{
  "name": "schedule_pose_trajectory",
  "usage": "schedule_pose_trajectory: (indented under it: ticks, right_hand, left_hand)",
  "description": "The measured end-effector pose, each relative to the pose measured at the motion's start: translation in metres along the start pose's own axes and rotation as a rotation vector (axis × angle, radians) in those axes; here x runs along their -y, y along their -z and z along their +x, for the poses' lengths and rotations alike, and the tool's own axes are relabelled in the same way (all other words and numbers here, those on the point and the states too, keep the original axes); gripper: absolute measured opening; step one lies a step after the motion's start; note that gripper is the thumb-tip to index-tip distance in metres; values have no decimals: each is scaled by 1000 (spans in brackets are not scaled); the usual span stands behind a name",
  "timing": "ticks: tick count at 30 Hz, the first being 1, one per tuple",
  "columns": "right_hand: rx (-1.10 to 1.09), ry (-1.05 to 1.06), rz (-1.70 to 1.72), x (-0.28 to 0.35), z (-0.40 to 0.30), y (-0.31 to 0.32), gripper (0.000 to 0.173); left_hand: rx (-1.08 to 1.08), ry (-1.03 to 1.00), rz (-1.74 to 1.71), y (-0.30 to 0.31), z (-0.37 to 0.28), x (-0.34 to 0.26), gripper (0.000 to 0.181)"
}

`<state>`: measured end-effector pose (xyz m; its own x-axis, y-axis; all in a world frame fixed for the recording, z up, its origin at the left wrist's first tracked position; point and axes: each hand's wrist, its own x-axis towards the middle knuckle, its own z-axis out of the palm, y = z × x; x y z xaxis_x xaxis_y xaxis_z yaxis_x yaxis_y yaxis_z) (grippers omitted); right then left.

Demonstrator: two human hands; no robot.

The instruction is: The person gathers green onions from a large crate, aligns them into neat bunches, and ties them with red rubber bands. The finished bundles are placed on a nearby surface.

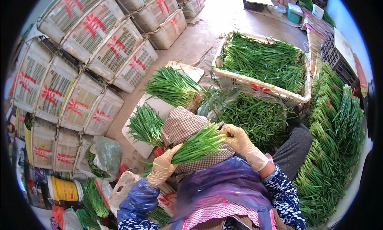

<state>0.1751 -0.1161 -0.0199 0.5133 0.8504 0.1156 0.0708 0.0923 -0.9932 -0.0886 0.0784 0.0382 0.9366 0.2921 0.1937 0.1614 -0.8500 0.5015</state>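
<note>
A bunch of garlic chives (199, 144) lies across my lap, pale stem ends to the right. My left hand (163, 167), in a cream rubber glove, is closed round its leafy part. At the pale ends is my right hand (241, 141), gloved alike, with thumb and fingertips together; whether stems are pinched between them is unclear. Ahead of my knees, two piles of chives, a larger one (176, 87) and a smaller one (146, 125), rest on white boards (136, 140). Loose green leaves (251, 119) fill a clear plastic bag beside my right knee.
A white plastic crate (260, 83) full of chives stands ahead on the right. Banded chive bundles (321, 140) are stacked along my right side. Stacked white crates (80, 98) line the left. A yellow bucket (62, 188) and a filled plastic bag (109, 153) sit at lower left.
</note>
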Motion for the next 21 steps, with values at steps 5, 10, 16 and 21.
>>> schedule_pose_trajectory:
  ticks: [5,10,16,21]
  right_hand:
    - [-53,-248,120,10,2,11,11]
    - [-291,74,-416,1,11,48,10]
    - [-777,-46,-560,-47,-23,209,10]
    - [-517,-181,-1094,-81,-76,233,46]
  left_hand:
    - [492,821,-768,27,13,-24,65]
    - [553,935,-978,29,9,-20,48]
    - [552,886,-1339,27,-15,20,39]
    - [460,816,-1623,22,-16,15,37]
